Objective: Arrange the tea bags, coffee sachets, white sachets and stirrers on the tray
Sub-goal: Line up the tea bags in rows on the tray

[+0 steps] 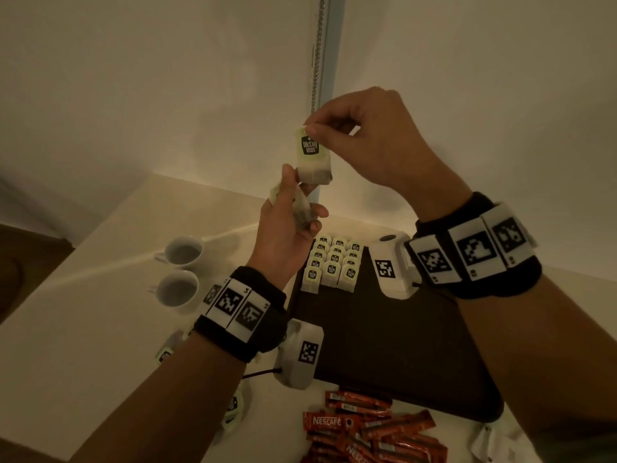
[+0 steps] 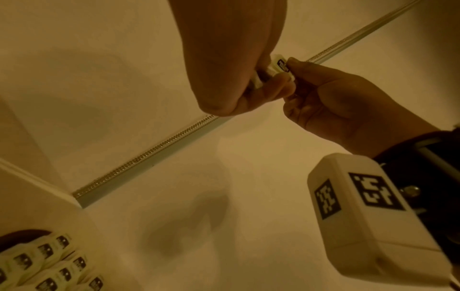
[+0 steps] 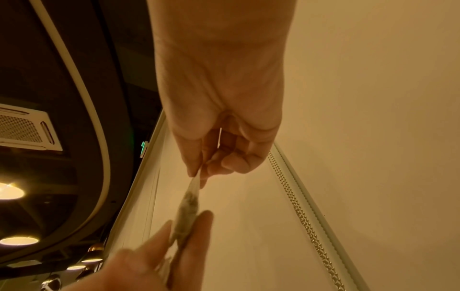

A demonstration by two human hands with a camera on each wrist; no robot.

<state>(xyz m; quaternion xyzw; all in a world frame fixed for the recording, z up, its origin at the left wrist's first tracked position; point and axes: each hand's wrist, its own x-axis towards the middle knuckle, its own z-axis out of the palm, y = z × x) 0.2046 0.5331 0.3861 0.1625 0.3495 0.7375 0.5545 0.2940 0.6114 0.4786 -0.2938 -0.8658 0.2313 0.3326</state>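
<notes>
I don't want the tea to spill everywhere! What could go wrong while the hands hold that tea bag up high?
The right hand only pinches the top corner of the pale green paper tea bag, so it might slip and fall.

Falling, it could knock over the neat rows of tea bags on the dark brown tray.

The left hand holds another tea bag and touches the raised one, which might tear if tugged.

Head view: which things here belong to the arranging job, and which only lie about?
Job:
- tea bag pinched by right hand
- tea bags in left hand
- tea bag rows on tray
- coffee sachets

Lying about:
- two cups
</notes>
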